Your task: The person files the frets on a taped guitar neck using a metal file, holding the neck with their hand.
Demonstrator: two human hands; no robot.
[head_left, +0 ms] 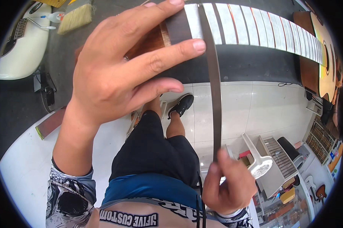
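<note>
An acoustic guitar (pixel 328 86) lies crosswise along the top, its neck (pixel 251 26) covered in pale tape between the frets. A long flat grey metal file (pixel 216 98) crosses the neck at its left part, running down toward me. My left hand (pixel 118 72) is over the dark wooden end of the neck, fingers stretched out and open, with fingertips at the file's upper part. My right hand (pixel 230 182) is closed on the file's lower end, whose handle is hidden by my fingers.
The dark bench (pixel 255 64) holds a white electric guitar (pixel 19 60), a wide brush (pixel 74 19) and a small bottle (pixel 56 17) at left. A reddish block (pixel 50 123) lies lower left. Below right stand a white shower-head-shaped object (pixel 260 167), drawers (pixel 277 174) and a tool rack (pixel 317 138).
</note>
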